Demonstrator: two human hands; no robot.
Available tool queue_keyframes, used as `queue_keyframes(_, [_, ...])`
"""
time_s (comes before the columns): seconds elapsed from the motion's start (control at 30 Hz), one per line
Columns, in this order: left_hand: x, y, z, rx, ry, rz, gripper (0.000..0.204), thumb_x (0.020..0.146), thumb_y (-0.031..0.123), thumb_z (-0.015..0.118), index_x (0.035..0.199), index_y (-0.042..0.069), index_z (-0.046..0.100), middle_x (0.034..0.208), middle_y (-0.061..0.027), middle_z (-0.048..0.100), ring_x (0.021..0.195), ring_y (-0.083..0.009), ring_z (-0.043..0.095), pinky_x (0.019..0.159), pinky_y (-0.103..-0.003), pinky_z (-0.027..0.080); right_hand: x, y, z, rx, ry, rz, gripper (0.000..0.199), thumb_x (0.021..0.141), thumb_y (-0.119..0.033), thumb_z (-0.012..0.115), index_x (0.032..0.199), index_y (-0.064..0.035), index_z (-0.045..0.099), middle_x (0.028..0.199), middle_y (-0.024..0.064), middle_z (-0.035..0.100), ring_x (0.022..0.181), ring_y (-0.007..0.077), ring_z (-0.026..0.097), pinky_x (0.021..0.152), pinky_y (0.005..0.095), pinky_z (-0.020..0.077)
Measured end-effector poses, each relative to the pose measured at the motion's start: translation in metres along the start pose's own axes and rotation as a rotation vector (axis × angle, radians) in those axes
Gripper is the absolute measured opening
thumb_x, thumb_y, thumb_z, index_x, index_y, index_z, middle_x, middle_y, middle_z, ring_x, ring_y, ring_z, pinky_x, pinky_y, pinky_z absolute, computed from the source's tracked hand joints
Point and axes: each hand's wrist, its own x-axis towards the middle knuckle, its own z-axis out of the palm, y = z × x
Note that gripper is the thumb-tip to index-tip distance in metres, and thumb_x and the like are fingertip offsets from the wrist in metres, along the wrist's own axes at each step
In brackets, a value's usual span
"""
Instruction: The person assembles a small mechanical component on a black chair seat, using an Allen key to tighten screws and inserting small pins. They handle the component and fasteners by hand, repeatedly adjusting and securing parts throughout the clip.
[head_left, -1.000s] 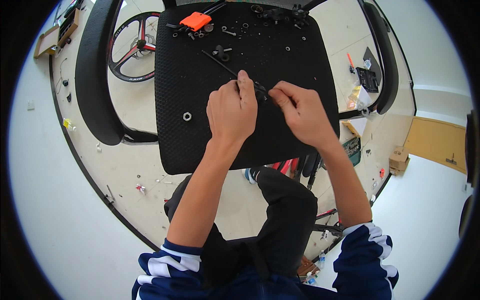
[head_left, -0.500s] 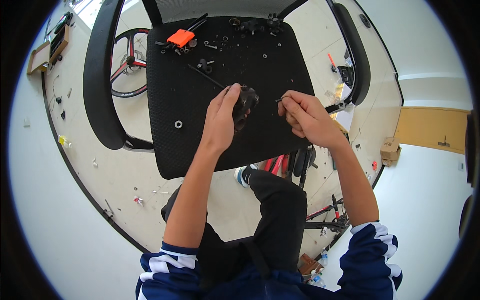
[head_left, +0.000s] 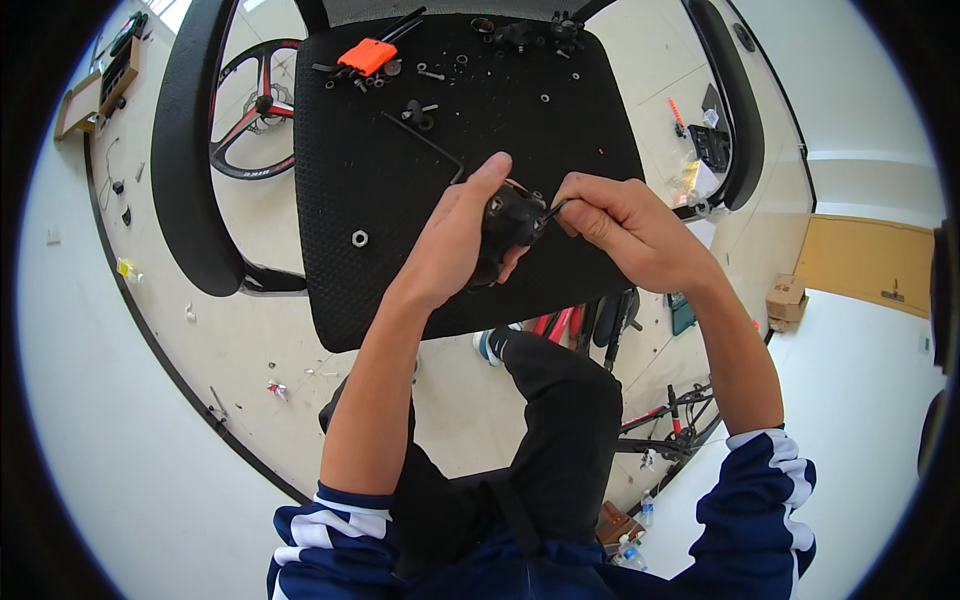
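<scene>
My left hand (head_left: 445, 240) is closed round a black bicycle stem (head_left: 515, 220), a rounded metal part with bolt heads on its side. Between thumb and bent fingers, my right hand (head_left: 625, 225) pinches a thin dark hex key (head_left: 556, 209). Its tip meets one of the bolts on the stem's right side; how deep it sits I cannot tell. Past my left thumb a longer black hex key (head_left: 425, 138) lies on the chair seat (head_left: 350, 190). A silver nut (head_left: 360, 239) rests left of my left hand.
Across the seat's far part lie an orange tool holder (head_left: 367, 57), a small black clamp (head_left: 418, 115), dark metal parts (head_left: 520, 36), and several bolts and rings. Armrests (head_left: 195, 170) flank the seat. On the floor are a spoked wheel (head_left: 264, 105) and a bike frame (head_left: 675, 425).
My right hand has brought the hex key leftward to the stem, which is turned so its bolts show. The seat and its things have shifted slightly in view.
</scene>
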Motion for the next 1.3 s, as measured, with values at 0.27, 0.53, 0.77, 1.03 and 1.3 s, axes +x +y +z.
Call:
queue_keyframes(0.27, [-0.001, -0.002, -0.001, 0.057, -0.001, -0.065, 0.066, 0.098, 0.067, 0.038, 0.090, 0.006, 0.062, 0.057, -0.0044, 0.053, 0.043, -0.0131, 0.049, 0.041, -0.027, 0.037, 0.004, -0.006, -0.007, -0.192, -0.099, -0.030, 0.020, 0.103, -0.019, 0.052, 0.091, -0.0036, 0.056, 0.062, 0.0097, 0.047, 0.055, 0.0231, 0.043, 0.055, 0.0323, 0.0348])
queue_keyframes(0.53, [-0.003, -0.004, 0.007, -0.034, 0.066, -0.245, 0.070, 0.093, 0.072, 0.042, 0.080, 0.006, 0.063, 0.053, -0.0025, 0.052, 0.041, -0.0119, 0.050, 0.039, -0.024, 0.038, 0.006, -0.001, -0.005, -0.417, -0.125, -0.159, 0.010, 0.101, -0.012, 0.054, 0.098, -0.0038, 0.049, 0.064, 0.0188, 0.050, 0.061, 0.0388, 0.055, 0.055, 0.0403, 0.0394])
queue_keyframes(0.77, [-0.003, -0.011, 0.005, -0.037, 0.118, -0.175, 0.060, 0.091, 0.064, 0.050, 0.078, 0.007, 0.062, 0.054, -0.0023, 0.054, 0.041, -0.0121, 0.051, 0.038, -0.025, 0.038, 0.012, -0.003, -0.001, -0.550, -0.165, -0.085, 0.015, 0.100, -0.017, 0.056, 0.101, -0.0026, 0.050, 0.069, 0.0193, 0.059, 0.066, 0.0413, 0.061, 0.055, 0.0452, 0.0441])
queue_keyframes(1.03, [-0.008, -0.013, 0.014, -0.288, -0.077, -0.268, 0.048, 0.091, 0.052, 0.053, 0.080, 0.005, 0.058, 0.054, -0.0041, 0.051, 0.044, -0.0128, 0.048, 0.041, -0.027, 0.040, 0.006, 0.012, -0.003, -0.564, -0.203, -0.267, 0.015, 0.098, -0.014, 0.058, 0.099, -0.0026, 0.048, 0.070, 0.0172, 0.060, 0.064, 0.0403, 0.061, 0.054, 0.0447, 0.0462])
queue_keyframes(1.3, [0.000, -0.022, 0.013, -0.026, 0.201, -0.062, 0.046, 0.095, 0.046, 0.055, 0.076, 0.003, 0.059, 0.053, -0.0030, 0.052, 0.041, -0.0117, 0.049, 0.038, -0.025, 0.036, 0.015, 0.017, 0.010, -0.533, -0.085, -0.142, 0.017, 0.102, -0.016, 0.052, 0.104, -0.0009, 0.048, 0.074, 0.0203, 0.062, 0.073, 0.0420, 0.063, 0.060, 0.0467, 0.0470])
